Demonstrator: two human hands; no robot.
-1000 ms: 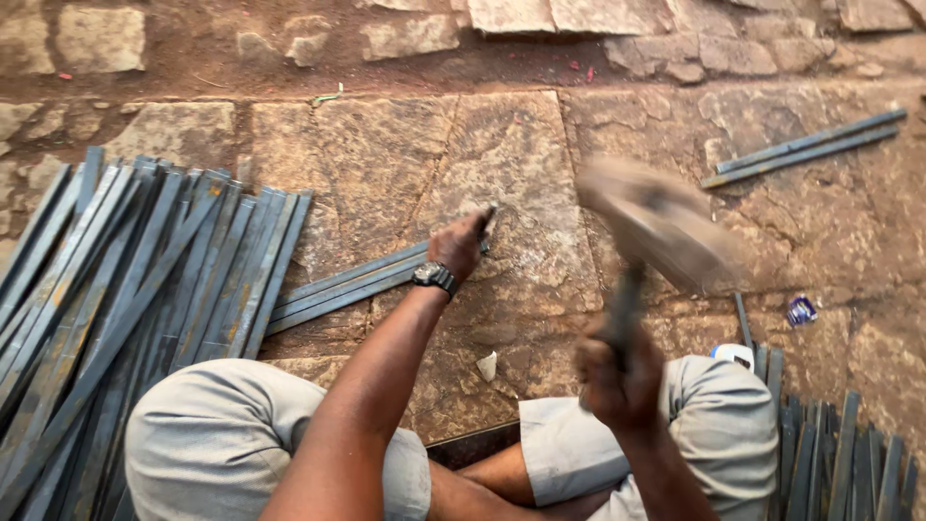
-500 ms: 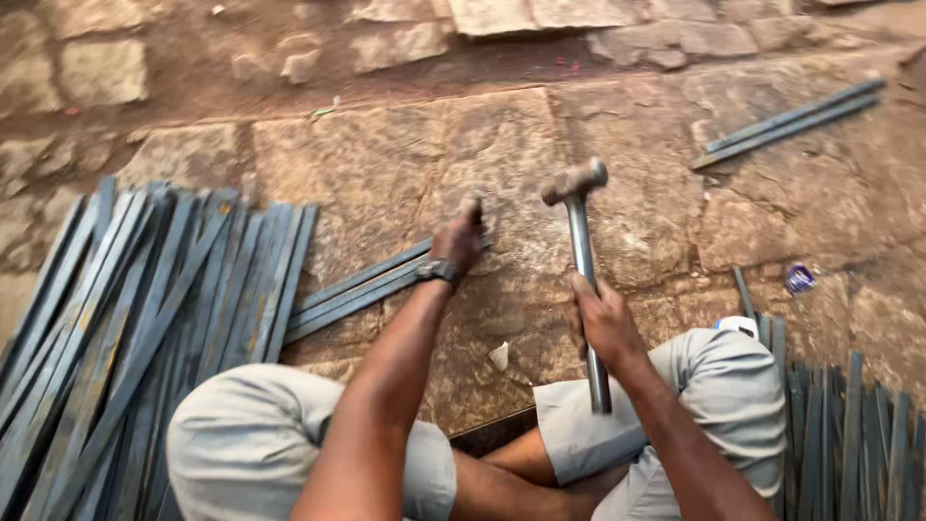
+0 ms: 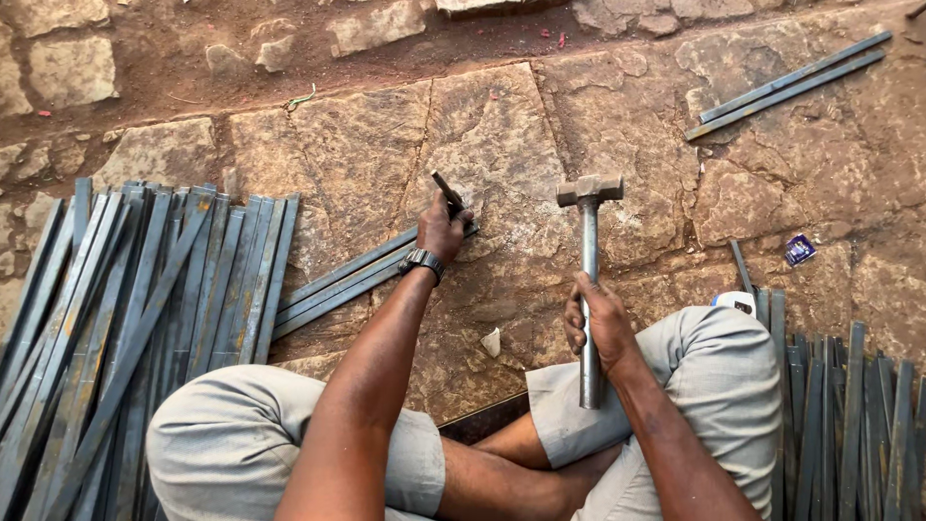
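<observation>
Left hand (image 3: 442,232) is clamped on a small dark punch (image 3: 447,191), set against the metal strips (image 3: 352,275) lying on the stone floor (image 3: 502,135). Right hand (image 3: 598,323) is closed around the hammer (image 3: 588,280) handle, head raised above the stone.

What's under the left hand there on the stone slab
A few long dark metal strips lie flat on the stone slab and run under the left hand, which holds a small dark tool upright on them. The hand covers the tool's tip.
</observation>
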